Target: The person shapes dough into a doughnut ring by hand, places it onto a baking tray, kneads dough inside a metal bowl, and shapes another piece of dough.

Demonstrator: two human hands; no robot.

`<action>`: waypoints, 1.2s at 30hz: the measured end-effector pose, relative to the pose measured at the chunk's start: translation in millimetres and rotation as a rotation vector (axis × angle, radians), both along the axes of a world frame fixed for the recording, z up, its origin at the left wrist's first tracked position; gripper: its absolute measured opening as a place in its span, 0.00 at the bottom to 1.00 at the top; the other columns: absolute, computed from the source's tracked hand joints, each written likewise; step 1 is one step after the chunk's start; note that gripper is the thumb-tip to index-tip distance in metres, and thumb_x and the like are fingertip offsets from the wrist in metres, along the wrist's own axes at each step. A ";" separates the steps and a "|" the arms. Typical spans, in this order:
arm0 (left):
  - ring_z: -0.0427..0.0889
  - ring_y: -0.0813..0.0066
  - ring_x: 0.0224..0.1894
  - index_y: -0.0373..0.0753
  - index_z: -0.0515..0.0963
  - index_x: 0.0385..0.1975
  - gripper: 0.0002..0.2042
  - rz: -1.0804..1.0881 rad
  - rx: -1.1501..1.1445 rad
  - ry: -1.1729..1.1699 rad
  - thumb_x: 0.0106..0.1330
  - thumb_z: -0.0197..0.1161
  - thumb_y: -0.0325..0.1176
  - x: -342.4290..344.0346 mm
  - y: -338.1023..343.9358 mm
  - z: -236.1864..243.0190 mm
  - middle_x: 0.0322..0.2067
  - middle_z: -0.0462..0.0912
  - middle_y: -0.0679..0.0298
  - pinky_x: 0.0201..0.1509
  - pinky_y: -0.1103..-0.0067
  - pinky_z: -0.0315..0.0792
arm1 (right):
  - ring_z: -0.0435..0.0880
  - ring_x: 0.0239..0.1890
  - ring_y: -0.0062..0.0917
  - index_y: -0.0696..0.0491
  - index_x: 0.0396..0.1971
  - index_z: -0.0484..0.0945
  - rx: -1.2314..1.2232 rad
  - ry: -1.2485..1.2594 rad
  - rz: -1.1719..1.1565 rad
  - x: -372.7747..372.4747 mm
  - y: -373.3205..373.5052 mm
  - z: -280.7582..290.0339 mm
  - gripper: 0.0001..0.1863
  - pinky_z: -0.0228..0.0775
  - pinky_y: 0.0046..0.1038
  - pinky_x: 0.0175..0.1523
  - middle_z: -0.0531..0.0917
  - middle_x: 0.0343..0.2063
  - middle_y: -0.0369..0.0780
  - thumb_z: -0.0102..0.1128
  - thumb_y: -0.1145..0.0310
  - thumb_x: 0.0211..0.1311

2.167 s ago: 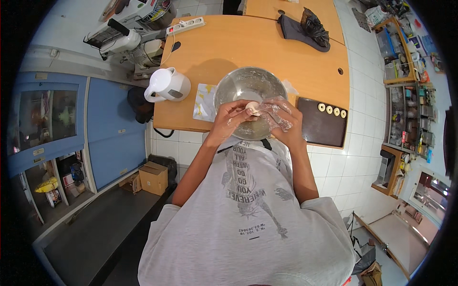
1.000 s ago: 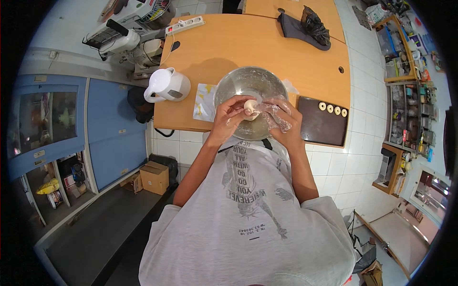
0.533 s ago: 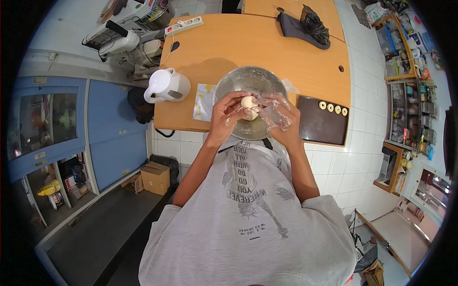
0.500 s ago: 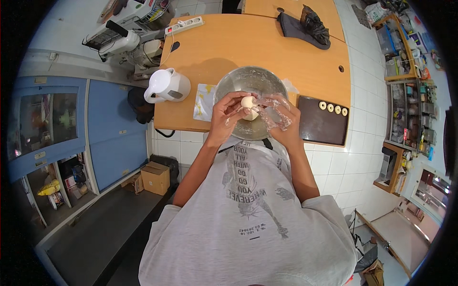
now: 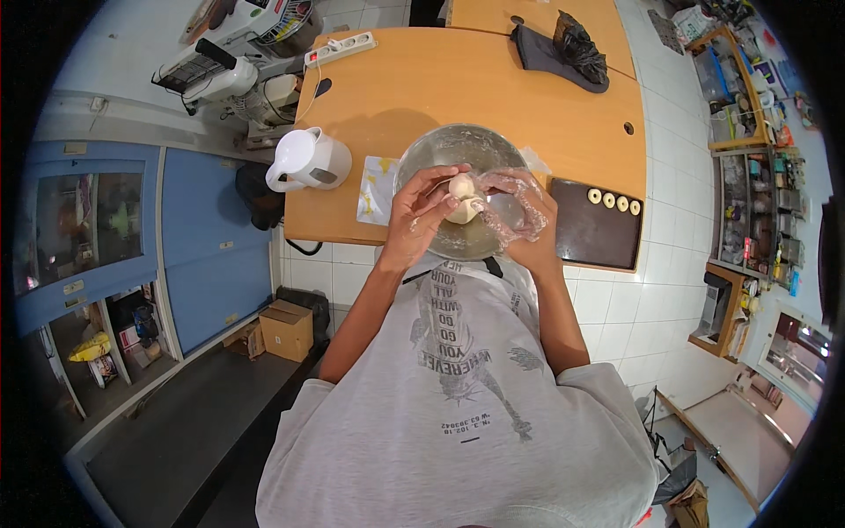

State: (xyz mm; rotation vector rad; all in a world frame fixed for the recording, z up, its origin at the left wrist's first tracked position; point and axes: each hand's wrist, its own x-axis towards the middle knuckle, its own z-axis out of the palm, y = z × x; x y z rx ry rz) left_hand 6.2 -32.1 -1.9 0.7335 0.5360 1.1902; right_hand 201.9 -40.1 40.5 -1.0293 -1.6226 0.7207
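Over the metal mixing bowl (image 5: 466, 138), a small pale dough ball (image 5: 460, 186) is pinched between the fingers and thumb of my left hand (image 5: 421, 211). My right hand (image 5: 525, 211), its fingers caked with flour and dough, curls in from the other side, with its fingertips at the ball's right edge. Below the ball, a larger lump of dough (image 5: 463, 211) shows between the hands; whether the two pieces are joined I cannot tell. On the dark baking tray (image 5: 591, 227) at the right, several small dough rings (image 5: 609, 200) lie in a row.
A white electric kettle (image 5: 312, 158) stands left of the bowl, beside a white and yellow patterned sheet (image 5: 375, 192). Farther back on the wooden table (image 5: 466, 75) are a power strip (image 5: 341, 48) and a dark cloth item with a black plastic bag (image 5: 579, 55).
The dough ball has shifted slightly within my fingers and looks rounder. My right hand has moved a little to the right, its fingers curling more.
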 end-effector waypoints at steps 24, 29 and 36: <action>0.80 0.69 0.59 0.32 0.75 0.61 0.17 0.004 -0.111 0.007 0.74 0.62 0.24 3.3 -5.9 -2.8 0.58 0.79 0.57 0.65 0.68 0.80 | 0.88 0.48 0.38 0.57 0.44 0.88 0.024 -0.029 -0.087 -1.3 -6.1 -29.2 0.16 0.80 0.35 0.53 0.87 0.46 0.46 0.74 0.80 0.53; 0.81 0.68 0.59 0.30 0.75 0.60 0.15 0.001 -0.118 0.039 0.75 0.60 0.24 -1.3 -4.6 -6.8 0.58 0.80 0.55 0.63 0.69 0.81 | 0.88 0.49 0.39 0.57 0.45 0.88 -0.070 -0.051 0.033 8.1 -3.4 -13.5 0.18 0.80 0.35 0.55 0.87 0.48 0.46 0.76 0.79 0.51; 0.82 0.70 0.58 0.30 0.75 0.60 0.16 -0.017 -0.084 0.096 0.75 0.61 0.25 -3.9 -4.2 -9.8 0.57 0.81 0.56 0.61 0.70 0.81 | 0.88 0.51 0.42 0.54 0.46 0.88 -0.080 -0.155 0.088 16.2 -3.4 -16.1 0.20 0.80 0.36 0.57 0.87 0.49 0.46 0.74 0.79 0.50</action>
